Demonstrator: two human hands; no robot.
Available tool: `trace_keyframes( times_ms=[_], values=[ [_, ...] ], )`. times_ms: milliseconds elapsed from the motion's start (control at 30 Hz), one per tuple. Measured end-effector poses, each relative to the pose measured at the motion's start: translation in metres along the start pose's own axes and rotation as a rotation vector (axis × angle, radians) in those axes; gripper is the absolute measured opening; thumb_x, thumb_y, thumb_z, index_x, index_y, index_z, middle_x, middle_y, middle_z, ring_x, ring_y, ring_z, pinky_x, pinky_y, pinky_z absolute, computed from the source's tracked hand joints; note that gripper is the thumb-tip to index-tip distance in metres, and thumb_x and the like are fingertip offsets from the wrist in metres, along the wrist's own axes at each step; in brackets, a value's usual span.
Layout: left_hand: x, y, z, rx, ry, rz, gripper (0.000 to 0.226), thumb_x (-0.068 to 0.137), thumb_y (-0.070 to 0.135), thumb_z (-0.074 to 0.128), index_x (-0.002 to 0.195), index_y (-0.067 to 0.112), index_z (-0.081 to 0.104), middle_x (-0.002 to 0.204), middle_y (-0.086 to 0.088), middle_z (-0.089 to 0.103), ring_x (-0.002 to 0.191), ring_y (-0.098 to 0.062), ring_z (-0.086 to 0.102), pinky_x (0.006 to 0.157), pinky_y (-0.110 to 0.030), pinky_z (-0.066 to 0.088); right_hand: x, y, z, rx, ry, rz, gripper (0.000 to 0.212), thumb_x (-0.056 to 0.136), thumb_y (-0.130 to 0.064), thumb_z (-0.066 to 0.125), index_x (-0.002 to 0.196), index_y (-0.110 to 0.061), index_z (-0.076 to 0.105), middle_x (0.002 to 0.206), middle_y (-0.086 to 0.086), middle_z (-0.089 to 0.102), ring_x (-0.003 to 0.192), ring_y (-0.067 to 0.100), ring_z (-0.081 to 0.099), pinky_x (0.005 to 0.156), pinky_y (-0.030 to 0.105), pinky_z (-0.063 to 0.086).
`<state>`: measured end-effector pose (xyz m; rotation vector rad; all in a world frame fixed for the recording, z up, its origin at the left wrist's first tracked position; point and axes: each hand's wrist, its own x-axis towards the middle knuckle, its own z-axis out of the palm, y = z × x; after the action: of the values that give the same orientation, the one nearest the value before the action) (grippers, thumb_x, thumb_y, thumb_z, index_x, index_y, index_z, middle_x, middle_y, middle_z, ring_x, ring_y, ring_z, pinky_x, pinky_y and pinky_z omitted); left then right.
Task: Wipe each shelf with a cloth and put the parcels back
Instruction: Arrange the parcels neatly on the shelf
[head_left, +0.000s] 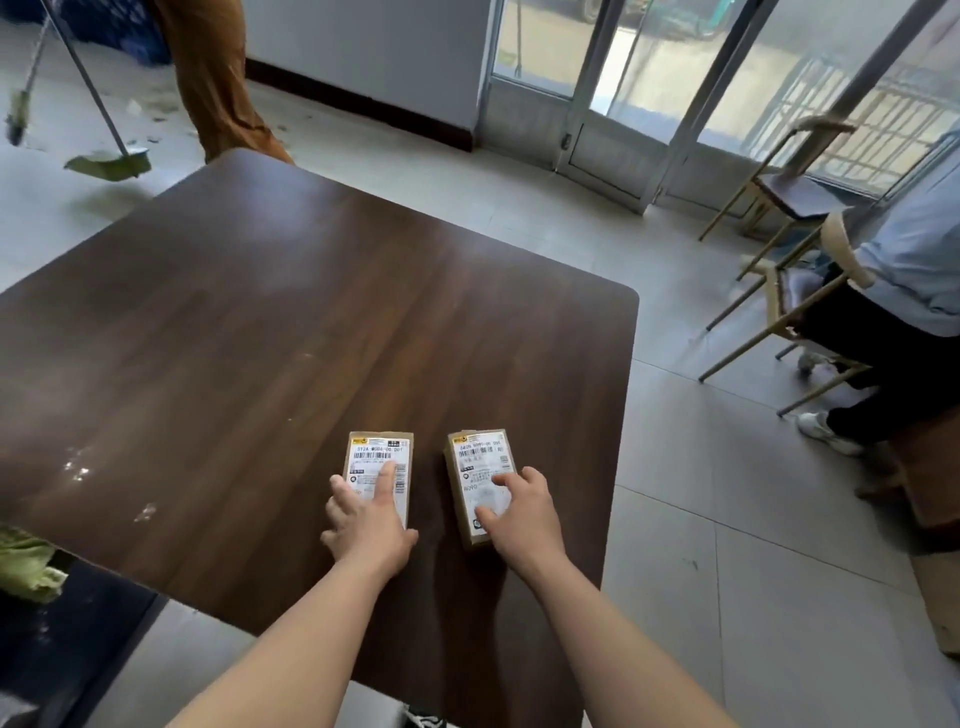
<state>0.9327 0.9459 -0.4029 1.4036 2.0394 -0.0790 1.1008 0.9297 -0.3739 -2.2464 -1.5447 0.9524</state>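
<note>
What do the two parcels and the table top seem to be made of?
Left parcel and right parcel: probably brown cardboard, matt, with white paper labels. Table top: dark wood grain, perhaps laminate or veneer; its sheen reflects light.

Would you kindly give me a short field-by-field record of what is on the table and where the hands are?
surface: dark wooden table
left parcel: flat, label up
right parcel: flat, label up, apart from the left parcel
left hand: rests on top of left parcel
right hand: fingertips on top of right parcel
</note>
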Motion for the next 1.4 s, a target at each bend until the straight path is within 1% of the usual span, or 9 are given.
trace_keyframes(
  times_ms=[133,267,333,400,467,567,933,1167,1400],
  values=[
    [-0.001,-0.004,-0.002,-0.009,0.040,0.005,0.091,0.082,0.039,0.068,0.148,0.045,0.005,0.151,-0.014,-0.007,0.137,-0.034,0.017,0.108,-0.049,0.028,0.003,0.001,0.016,-0.093,-0.025,-0.045,0.062,0.083,-0.040,0.067,0.138,-0.031,0.042,0.151,0.003,0.021,0.136,0.022,0.030,0.114,0.037,0.030],
    [-0.006,-0.015,-0.008,-0.091,0.070,-0.051,0.095,0.078,0.039,0.071,0.148,0.045,0.007,0.150,-0.011,0.000,0.134,-0.032,0.022,0.108,-0.049,0.030,0.009,-0.001,0.028,-0.240,-0.054,-0.050,0.072,0.085,-0.045,0.066,0.145,-0.037,0.027,0.157,0.012,0.001,0.147,0.031,0.003,0.119,0.045,0.008],
    [-0.009,-0.023,-0.011,-0.149,0.079,-0.077,0.097,0.076,0.037,0.072,0.148,0.045,0.008,0.149,-0.009,0.003,0.133,-0.031,0.023,0.108,-0.048,0.030,0.011,-0.004,0.031,-0.279,-0.086,-0.048,0.075,0.086,-0.043,0.065,0.147,-0.039,0.021,0.157,0.012,-0.008,0.147,0.034,-0.004,0.117,0.052,0.006],
    [-0.013,-0.026,-0.013,-0.198,0.085,-0.091,0.097,0.075,0.035,0.073,0.147,0.046,0.009,0.149,-0.008,0.005,0.133,-0.031,0.024,0.108,-0.048,0.030,0.013,-0.003,0.033,-0.284,-0.117,-0.038,0.077,0.087,-0.039,0.065,0.148,-0.041,0.017,0.157,0.012,-0.010,0.146,0.035,-0.003,0.116,0.055,0.012],
    [-0.017,-0.031,-0.016,-0.230,0.105,-0.104,0.097,0.075,0.035,0.073,0.147,0.046,0.009,0.150,-0.007,0.005,0.133,-0.031,0.023,0.108,-0.049,0.029,0.013,-0.003,0.032,-0.299,-0.128,-0.043,0.077,0.088,-0.035,0.064,0.148,-0.041,0.016,0.157,0.013,-0.007,0.146,0.035,0.002,0.115,0.053,0.020],
    [-0.023,-0.037,-0.021,-0.258,0.121,-0.128,0.096,0.076,0.035,0.073,0.147,0.045,0.009,0.151,-0.006,0.005,0.134,-0.032,0.023,0.109,-0.049,0.029,0.011,-0.008,0.032,-0.310,-0.118,-0.078,0.076,0.086,-0.032,0.063,0.147,-0.041,0.020,0.154,0.012,-0.003,0.143,0.033,0.009,0.113,0.050,0.024],
    [-0.053,-0.102,-0.050,-0.389,0.302,-0.311,0.094,0.076,0.037,0.072,0.146,0.045,0.010,0.148,-0.007,0.010,0.129,-0.033,0.027,0.104,-0.050,0.036,-0.023,-0.090,0.061,-0.258,-0.190,-0.372,0.076,0.081,-0.029,0.064,0.145,-0.040,0.025,0.155,0.009,0.001,0.143,0.031,0.011,0.114,0.049,0.022],
    [-0.092,-0.169,-0.069,-0.485,0.393,-0.434,0.093,0.074,0.034,0.071,0.145,0.045,0.013,0.146,-0.009,0.013,0.125,-0.032,0.030,0.101,-0.048,0.039,-0.071,-0.141,0.096,-0.291,-0.251,-0.534,0.075,0.083,-0.028,0.065,0.145,-0.040,0.026,0.157,0.010,0.001,0.144,0.032,0.011,0.113,0.049,0.021],
    [-0.153,-0.262,-0.081,-0.590,0.477,-0.538,0.093,0.072,0.031,0.072,0.145,0.045,0.016,0.144,-0.009,0.014,0.124,-0.033,0.030,0.100,-0.045,0.038,-0.149,-0.187,0.152,-0.321,-0.336,-0.686,0.076,0.080,-0.027,0.066,0.144,-0.040,0.028,0.156,0.010,0.005,0.143,0.032,0.012,0.112,0.051,0.022]
  ],
)
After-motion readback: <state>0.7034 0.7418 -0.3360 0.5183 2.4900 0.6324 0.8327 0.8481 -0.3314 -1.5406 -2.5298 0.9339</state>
